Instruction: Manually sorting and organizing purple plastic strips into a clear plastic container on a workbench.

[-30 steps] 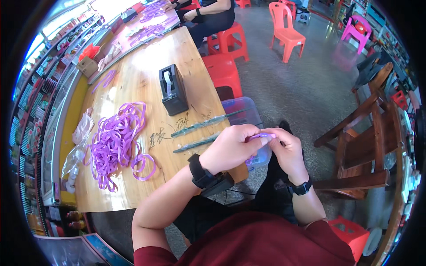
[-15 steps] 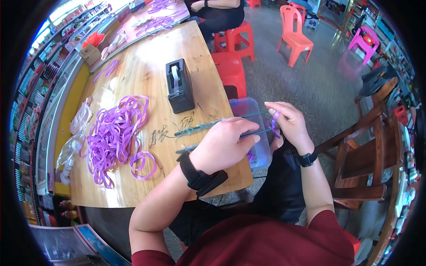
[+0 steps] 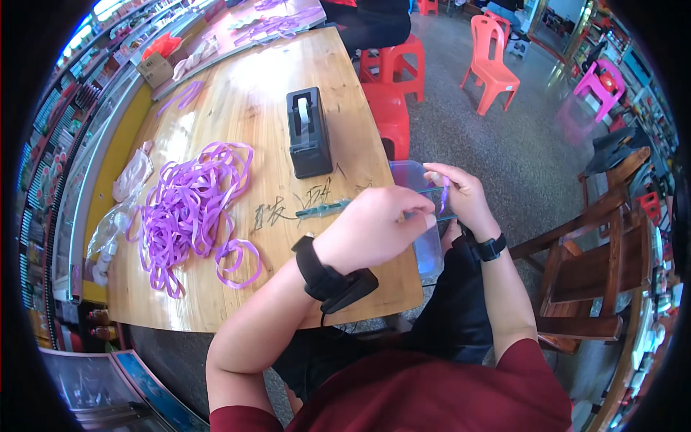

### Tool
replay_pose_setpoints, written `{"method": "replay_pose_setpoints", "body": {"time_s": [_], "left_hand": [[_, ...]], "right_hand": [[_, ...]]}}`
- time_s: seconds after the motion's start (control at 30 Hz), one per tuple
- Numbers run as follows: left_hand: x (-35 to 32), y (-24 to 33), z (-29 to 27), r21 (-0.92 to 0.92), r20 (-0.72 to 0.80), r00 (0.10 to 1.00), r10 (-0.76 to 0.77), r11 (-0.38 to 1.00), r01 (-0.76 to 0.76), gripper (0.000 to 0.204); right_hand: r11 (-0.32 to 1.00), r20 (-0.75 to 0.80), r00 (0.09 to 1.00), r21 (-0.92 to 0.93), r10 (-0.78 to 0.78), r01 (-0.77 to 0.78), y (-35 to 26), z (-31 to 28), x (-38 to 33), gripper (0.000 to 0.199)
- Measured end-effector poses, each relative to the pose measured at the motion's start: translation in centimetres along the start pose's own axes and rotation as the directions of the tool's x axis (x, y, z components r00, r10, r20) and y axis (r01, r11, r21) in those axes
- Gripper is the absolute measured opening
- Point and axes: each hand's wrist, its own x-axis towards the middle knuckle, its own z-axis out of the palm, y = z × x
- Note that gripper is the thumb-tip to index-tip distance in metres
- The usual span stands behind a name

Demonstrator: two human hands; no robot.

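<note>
My left hand (image 3: 374, 225) is over the table's right edge, thumb and fingers closed in a pinch around a thin dark rod whose end sticks out toward my right hand. Beside it, another thin dark-green rod (image 3: 322, 209) runs across the tabletop and passes behind my left hand. My right hand (image 3: 464, 196) is off the table edge, pinching a short piece of purple ribbon (image 3: 444, 194) that hangs by the rod ends. Beneath both hands is a clear plastic bin (image 3: 430, 253). My fingers hide part of the rods and where the ribbon meets them.
On the wooden table (image 3: 288, 288) lie a heap of purple ribbon (image 3: 183, 216), a black tape dispenser (image 3: 308, 133) and a crumpled plastic bag (image 3: 108, 227). Red stools (image 3: 389, 115) stand along the far edge. A wooden chair (image 3: 590, 266) is at my right. Another person (image 3: 374, 25) sits beyond.
The view has shifted slightly, so the table sits a little further right. The second rod's far end, visible before by my left wrist, is now hidden. The ribbon in my right hand hangs straighter.
</note>
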Motion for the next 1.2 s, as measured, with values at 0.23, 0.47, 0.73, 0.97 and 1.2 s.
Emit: {"method": "replay_pose_setpoints", "body": {"time_s": [0.23, 0.47, 0.73, 0.97, 1.2], "left_hand": [[0.7, -0.5, -0.9, 0.084, -0.026, 0.999, 0.023, 0.996, -0.021, 0.026], [1.7, -3.6, 1.3, 0.167, 0.015, 0.981, 0.191, 0.967, -0.191, 0.039], [1.6, -3.9, 1.6, 0.329, 0.113, 0.992, 0.049, 0.941, -0.084, 0.042], [1.8, -4.0, 1.6, 0.319, 0.100, 0.993, 0.070, 0.942, -0.099, 0.040], [1.8, -3.6, 1.4, 0.320, 0.109, 0.993, 0.041, 0.945, -0.074, 0.039]], "right_hand": [[0.986, 0.047, 0.999, 0.163, 0.023, -0.030, 0.7, 2.3, -0.6, 0.027], [0.969, 0.067, 0.997, 0.239, 0.048, -0.063, 1.3, 4.1, -1.2, 0.024], [0.981, 0.058, 0.996, 0.182, 0.061, -0.071, 2.5, 5.0, -3.1, 0.021], [0.940, 0.142, 0.944, 0.126, 0.298, -0.316, 10.1, 5.8, -8.4, 0.023], [0.757, 0.223, 0.781, 0.200, 0.583, -0.622, 11.5, 6.1, -12.9, 0.028]]}}
